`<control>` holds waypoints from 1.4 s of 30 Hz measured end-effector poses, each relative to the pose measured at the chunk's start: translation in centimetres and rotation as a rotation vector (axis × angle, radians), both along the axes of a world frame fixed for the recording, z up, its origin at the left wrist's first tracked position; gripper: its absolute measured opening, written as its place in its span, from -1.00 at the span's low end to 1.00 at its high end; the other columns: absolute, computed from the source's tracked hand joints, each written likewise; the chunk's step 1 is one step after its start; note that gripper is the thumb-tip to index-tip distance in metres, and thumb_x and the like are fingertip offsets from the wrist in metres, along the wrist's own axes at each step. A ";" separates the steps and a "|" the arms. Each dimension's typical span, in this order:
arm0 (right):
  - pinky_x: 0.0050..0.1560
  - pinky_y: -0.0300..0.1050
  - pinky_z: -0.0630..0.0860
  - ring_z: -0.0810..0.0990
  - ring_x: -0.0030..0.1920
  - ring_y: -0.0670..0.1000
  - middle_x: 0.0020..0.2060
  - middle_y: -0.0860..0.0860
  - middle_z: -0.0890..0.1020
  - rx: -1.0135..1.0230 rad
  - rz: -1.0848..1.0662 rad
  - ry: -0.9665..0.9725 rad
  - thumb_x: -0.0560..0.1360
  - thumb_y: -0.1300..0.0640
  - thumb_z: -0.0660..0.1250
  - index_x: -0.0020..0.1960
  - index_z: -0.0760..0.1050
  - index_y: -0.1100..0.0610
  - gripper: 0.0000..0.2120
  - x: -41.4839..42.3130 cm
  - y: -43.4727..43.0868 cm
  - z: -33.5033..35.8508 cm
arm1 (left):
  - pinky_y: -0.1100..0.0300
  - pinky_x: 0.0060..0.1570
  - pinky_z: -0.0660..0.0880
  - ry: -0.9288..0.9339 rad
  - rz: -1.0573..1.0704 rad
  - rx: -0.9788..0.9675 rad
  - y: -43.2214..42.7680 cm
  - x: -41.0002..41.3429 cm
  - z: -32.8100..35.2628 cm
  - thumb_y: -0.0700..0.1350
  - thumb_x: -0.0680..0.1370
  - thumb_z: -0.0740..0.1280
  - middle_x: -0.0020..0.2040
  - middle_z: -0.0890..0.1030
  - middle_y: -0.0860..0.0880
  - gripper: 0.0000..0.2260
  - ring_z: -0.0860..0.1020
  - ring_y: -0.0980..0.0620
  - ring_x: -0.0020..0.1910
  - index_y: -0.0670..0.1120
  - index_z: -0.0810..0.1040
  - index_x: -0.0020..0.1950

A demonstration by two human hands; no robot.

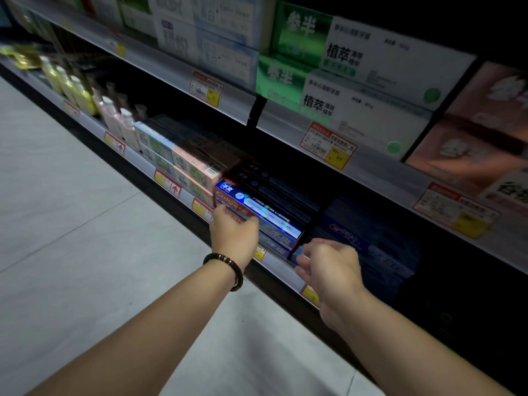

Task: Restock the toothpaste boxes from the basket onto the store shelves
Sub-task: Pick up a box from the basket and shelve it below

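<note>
1. Two bare forearms reach in from the bottom edge over the grey floor (85, 224). One dark bead bracelet (228, 260) sits on the left wrist.
2. The left hand (234, 235) rests against the near end of the Colgate toothpaste box (257, 205). Its thumb lies along the box's side. Its fingertips are hidden behind the knuckles, so I cannot tell whether it grips or only pushes.
3. The right hand (333, 267) hovers just beside the lower shelf (278, 265), fingers spread, loosely bent and holding nothing.
4. That Colgate box is on the lower shelf, topping a stack of three blue boxes that I can count.
5. Black boxes (274, 181) are stacked just behind the Colgate stack; their number is unclear in the dark.
6. To the right are darker blue boxes (371, 244), too dim to count.
7. On the upper shelf (228, 104), two green-and-white boxes (357, 81) are stacked one on the other.
</note>
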State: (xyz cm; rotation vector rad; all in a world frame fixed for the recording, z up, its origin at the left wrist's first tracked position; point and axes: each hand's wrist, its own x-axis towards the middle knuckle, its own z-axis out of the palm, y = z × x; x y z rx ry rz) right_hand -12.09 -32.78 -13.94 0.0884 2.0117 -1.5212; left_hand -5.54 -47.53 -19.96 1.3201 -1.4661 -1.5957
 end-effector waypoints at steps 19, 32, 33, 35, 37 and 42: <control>0.04 0.15 0.70 0.72 -0.04 0.15 -0.07 0.16 0.72 0.064 0.126 0.075 0.64 0.22 0.35 0.01 0.63 0.14 -0.91 1.7 11.0 8.8 | 0.03 -0.09 0.57 -0.137 -0.257 0.368 8.3 3.9 10.7 -0.08 0.69 0.26 -0.14 0.50 -0.13 -0.83 0.54 -0.04 -0.13 -0.11 0.44 0.25; -0.21 0.01 0.53 0.57 -0.18 0.17 -0.14 0.25 0.66 -0.021 0.082 0.067 0.65 0.30 0.33 0.09 0.61 0.26 -0.91 3.7 21.2 14.4 | -0.05 0.21 0.52 -0.253 -0.541 0.294 15.4 8.1 21.7 0.02 0.71 0.25 0.32 0.57 -0.13 -0.70 0.60 -0.09 0.11 -0.06 0.43 0.41; -0.22 0.01 0.49 0.54 -0.19 0.17 -0.17 0.24 0.64 -0.040 0.072 0.061 0.65 0.31 0.33 0.10 0.61 0.29 -0.90 4.0 22.0 14.7 | -0.06 0.22 0.51 -0.262 -0.556 0.281 16.3 8.2 22.5 0.02 0.71 0.25 0.29 0.58 -0.12 -0.71 0.60 -0.07 0.06 -0.08 0.44 0.38; -0.25 -0.02 0.44 0.52 -0.19 0.17 -0.17 0.22 0.61 -0.066 0.058 0.053 0.64 0.33 0.32 0.11 0.61 0.32 -0.89 4.4 23.2 15.1 | -0.06 0.22 0.52 -0.279 -0.578 0.249 17.8 8.3 23.5 0.01 0.71 0.25 0.18 0.60 -0.09 -0.80 0.59 -0.03 -0.03 -0.09 0.48 0.24; -0.28 -0.11 0.44 0.56 -0.17 0.18 -0.13 0.24 0.63 -0.071 0.037 0.062 0.65 0.34 0.31 0.09 0.61 0.30 -0.89 5.1 24.9 16.0 | -0.05 0.22 0.54 -0.303 -0.601 0.207 19.6 8.3 24.7 0.02 0.71 0.25 0.15 0.61 -0.09 -0.83 0.59 -0.05 -0.02 -0.07 0.48 0.14; -0.34 -0.15 0.38 0.56 -0.26 0.14 -0.19 0.22 0.61 -0.107 0.026 0.058 0.62 0.38 0.30 0.14 0.59 0.31 -0.86 6.4 29.8 17.4 | 0.03 0.04 0.57 -0.324 -0.695 0.098 24.2 8.4 26.4 0.02 0.71 0.24 0.04 0.59 -0.06 -0.83 0.58 -0.04 -0.09 -0.01 0.47 -0.02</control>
